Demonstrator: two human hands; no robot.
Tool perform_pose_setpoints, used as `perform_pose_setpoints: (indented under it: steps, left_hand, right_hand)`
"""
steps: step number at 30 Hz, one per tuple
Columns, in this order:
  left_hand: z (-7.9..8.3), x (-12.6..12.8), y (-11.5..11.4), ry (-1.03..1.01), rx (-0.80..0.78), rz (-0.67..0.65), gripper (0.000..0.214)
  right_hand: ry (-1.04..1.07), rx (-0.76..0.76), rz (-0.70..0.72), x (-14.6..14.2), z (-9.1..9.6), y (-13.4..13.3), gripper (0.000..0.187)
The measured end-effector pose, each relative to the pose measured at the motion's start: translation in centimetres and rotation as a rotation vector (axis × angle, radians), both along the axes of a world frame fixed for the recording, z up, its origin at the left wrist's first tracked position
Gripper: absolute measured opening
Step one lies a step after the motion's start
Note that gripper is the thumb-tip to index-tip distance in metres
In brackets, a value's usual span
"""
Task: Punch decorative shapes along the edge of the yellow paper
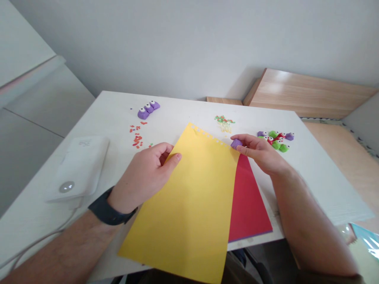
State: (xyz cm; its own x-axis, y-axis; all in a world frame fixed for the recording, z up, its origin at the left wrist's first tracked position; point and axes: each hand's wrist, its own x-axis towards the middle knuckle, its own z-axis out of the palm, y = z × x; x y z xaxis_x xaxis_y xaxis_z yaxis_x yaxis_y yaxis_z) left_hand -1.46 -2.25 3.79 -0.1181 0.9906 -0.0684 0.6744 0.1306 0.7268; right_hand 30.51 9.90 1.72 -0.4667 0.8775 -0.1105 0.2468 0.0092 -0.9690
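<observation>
My left hand (154, 173) pinches the left edge of a yellow sheet of paper (195, 201), thumb on top. The sheet is tilted over the table's front, and small cut-outs run along its far edge. At its far right corner, my right hand (256, 150) holds a small purple craft punch (236, 144) between thumb and fingers. Part of the punch is hidden by the fingers. Beneath the yellow sheet lies a red sheet (248, 205), with a thin purple edge showing below it.
Purple punches with white knobs (148, 109) sit back left; green, red and purple ones (276, 141) cluster right. Red paper bits (137, 140) lie left, green and yellow bits (225, 123) behind the sheet. A white corded device (81, 165) rests on the white table (183, 106).
</observation>
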Motion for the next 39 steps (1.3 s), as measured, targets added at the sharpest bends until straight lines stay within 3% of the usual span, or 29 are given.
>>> perform_pose_setpoints:
  steps: [39]
  left_hand:
    - [0.21, 0.22, 0.00, 0.017, -0.008, 0.022, 0.027]
  right_hand:
    - [-0.203, 0.156, 0.011, 0.24, -0.10, -0.15, 0.039]
